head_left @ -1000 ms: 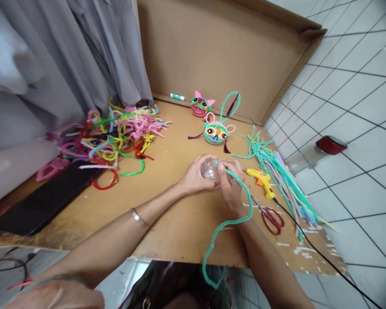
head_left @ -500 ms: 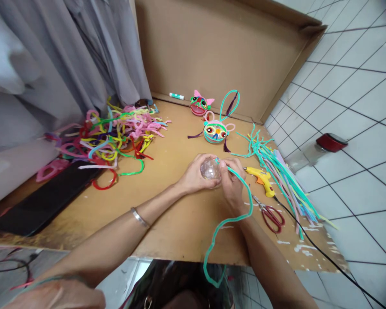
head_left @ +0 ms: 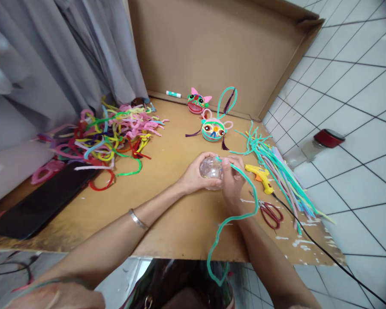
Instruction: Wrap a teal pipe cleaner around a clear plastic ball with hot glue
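Observation:
My left hand [head_left: 196, 175] is wrapped round a clear plastic ball [head_left: 210, 168], held just above the wooden table. On the ball's right side, my right hand [head_left: 233, 178] pinches a teal pipe cleaner [head_left: 256, 193] with thumb and fingers. One end of that pipe cleaner lies against the top of the ball; the rest curves over my right wrist and hangs past the table's front edge. Whether the end is glued to the ball, I cannot tell. To the right of my right hand lie a yellow glue gun [head_left: 260, 177] and red-handled scissors [head_left: 270, 213].
Two decorated animal-face balls, one teal and pink [head_left: 214, 128] and one red and green [head_left: 197, 102], stand behind my hands. A tangled heap of pipe cleaners [head_left: 116, 133] and a black slab [head_left: 41, 201] lie left. Straight pipe cleaners [head_left: 283, 180] and a red-lidded jar [head_left: 328, 138] are right.
The teal pipe cleaner's end has come further across the top of the ball, and its hanging loop has swung slightly right. Both hands keep their holds. The whole view has shifted a little.

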`<state>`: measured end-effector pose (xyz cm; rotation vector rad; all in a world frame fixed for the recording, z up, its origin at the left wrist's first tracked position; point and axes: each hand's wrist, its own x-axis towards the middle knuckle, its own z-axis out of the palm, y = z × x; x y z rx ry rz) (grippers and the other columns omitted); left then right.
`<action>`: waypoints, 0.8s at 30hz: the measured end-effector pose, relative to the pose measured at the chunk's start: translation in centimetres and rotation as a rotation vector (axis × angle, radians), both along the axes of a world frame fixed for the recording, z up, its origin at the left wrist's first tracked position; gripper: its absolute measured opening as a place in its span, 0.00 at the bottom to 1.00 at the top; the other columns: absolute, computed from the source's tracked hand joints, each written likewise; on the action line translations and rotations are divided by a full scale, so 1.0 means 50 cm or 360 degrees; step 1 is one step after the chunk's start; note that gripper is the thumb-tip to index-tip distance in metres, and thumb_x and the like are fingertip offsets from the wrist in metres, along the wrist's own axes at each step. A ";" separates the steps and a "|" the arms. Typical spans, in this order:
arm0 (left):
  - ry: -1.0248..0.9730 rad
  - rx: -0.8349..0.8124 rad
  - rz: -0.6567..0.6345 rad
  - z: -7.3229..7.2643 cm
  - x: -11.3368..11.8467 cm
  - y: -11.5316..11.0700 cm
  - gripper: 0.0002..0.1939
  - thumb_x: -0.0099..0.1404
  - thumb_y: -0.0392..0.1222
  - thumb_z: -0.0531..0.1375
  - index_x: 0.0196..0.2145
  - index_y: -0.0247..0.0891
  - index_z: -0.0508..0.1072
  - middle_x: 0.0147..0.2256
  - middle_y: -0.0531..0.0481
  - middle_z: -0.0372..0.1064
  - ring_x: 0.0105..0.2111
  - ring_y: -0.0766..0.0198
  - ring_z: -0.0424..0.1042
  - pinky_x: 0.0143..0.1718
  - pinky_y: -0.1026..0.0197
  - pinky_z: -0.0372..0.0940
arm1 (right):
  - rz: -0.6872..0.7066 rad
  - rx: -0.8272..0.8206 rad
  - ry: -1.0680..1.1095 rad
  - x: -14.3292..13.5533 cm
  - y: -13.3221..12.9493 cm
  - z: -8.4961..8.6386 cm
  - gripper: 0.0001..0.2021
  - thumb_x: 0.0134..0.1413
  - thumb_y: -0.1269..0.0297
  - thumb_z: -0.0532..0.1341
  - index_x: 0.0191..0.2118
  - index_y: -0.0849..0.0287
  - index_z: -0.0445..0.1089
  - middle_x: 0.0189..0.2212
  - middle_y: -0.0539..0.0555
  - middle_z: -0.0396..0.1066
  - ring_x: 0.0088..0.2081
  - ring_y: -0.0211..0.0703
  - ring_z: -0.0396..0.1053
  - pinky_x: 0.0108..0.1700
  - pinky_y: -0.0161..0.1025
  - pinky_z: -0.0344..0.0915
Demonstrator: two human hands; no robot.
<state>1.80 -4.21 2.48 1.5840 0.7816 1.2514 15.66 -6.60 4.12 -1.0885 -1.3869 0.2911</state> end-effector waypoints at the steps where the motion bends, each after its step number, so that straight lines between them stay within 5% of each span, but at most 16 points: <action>1: -0.0003 -0.0001 -0.0009 0.001 0.000 -0.001 0.42 0.43 0.52 0.75 0.53 0.38 0.66 0.55 0.41 0.69 0.56 0.49 0.70 0.60 0.49 0.65 | -0.0037 -0.0011 0.0017 -0.002 0.000 0.001 0.15 0.65 0.53 0.57 0.32 0.55 0.73 0.34 0.52 0.70 0.40 0.43 0.70 0.44 0.42 0.68; 24: 0.0130 0.0351 0.0012 0.003 -0.006 -0.006 0.40 0.45 0.54 0.75 0.54 0.41 0.67 0.55 0.39 0.67 0.58 0.46 0.68 0.62 0.44 0.62 | -0.0071 0.0105 0.0103 -0.016 -0.018 0.001 0.13 0.66 0.57 0.55 0.33 0.53 0.72 0.33 0.53 0.72 0.38 0.45 0.71 0.43 0.44 0.70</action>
